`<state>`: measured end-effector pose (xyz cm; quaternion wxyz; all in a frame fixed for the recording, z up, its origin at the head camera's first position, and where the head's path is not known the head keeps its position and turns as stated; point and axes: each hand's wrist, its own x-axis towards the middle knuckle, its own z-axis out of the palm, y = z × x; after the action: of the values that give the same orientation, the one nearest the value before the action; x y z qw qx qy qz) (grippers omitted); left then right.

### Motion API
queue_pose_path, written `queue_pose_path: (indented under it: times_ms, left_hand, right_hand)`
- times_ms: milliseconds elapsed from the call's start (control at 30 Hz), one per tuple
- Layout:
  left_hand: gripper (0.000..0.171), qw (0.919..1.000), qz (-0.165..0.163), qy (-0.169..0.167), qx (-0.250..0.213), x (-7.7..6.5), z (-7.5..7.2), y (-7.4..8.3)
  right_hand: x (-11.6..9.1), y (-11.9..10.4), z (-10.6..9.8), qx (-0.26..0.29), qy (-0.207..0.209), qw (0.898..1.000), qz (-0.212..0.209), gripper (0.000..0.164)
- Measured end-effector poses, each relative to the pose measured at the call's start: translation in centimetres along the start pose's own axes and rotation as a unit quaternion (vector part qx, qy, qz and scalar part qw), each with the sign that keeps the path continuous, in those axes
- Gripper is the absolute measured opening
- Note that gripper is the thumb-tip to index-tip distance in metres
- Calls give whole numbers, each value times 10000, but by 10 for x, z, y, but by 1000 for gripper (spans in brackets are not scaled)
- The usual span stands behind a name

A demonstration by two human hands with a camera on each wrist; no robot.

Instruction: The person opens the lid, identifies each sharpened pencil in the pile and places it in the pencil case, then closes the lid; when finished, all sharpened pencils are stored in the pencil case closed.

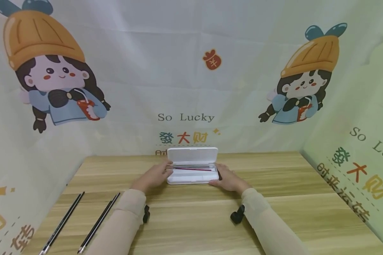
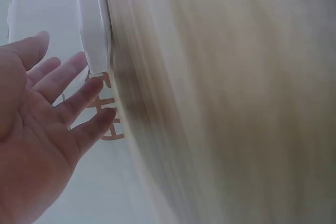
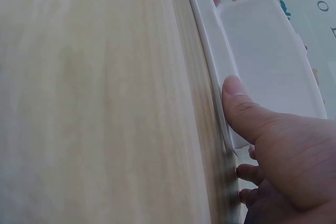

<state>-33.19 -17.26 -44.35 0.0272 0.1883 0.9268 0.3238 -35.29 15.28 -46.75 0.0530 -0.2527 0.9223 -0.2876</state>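
A white pencil case (image 1: 192, 180) lies on the table with its lid (image 1: 192, 155) raised at the back. Inside are a few slim pencils (image 1: 193, 168), dark and red. My left hand (image 1: 155, 174) is at the case's left end; in the left wrist view its fingers (image 2: 73, 100) are spread and loosely extended beside the case. At the other end my right hand (image 1: 228, 178) grips the case, thumb on the front wall (image 3: 215, 51) and fingers around the end.
On the left of the wooden table (image 1: 191, 219) lie black pencils in two groups, one farther left (image 1: 63, 223) and one near my left sleeve (image 1: 99, 222). A printed cloth (image 1: 185, 78) hangs behind the table and along its sides.
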Motion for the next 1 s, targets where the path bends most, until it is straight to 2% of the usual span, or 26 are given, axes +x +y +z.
queue_pose_path:
  times_ms: [167,333,533,633,767,1000]
  left_hand:
    - [47,9998,-177,85,-57,-7,-10,-5]
    - [47,9993,-283,254,-72,-24,-37,-16]
    - [42,9992,-367,-108,-78,-63,-72,-25]
    - [43,9989,-357,-291,-75,-83,-84,-32]
    - [40,9972,-538,-511,-137,-108,-98,-42]
    - [40,9807,-1652,-919,-491,-141,-110,-51]
  right_hand:
    - [2,-1,0,76,13,10000,-30,79]
    - [2,-1,0,22,-21,10000,17,80]
    - [2,-1,1,1,-42,10000,73,80]
    - [2,1,2,-25,-27,10000,82,80]
    - [2,2,3,-35,-20,10000,34,79]
    - [1,1,4,16,-21,10000,53,79]
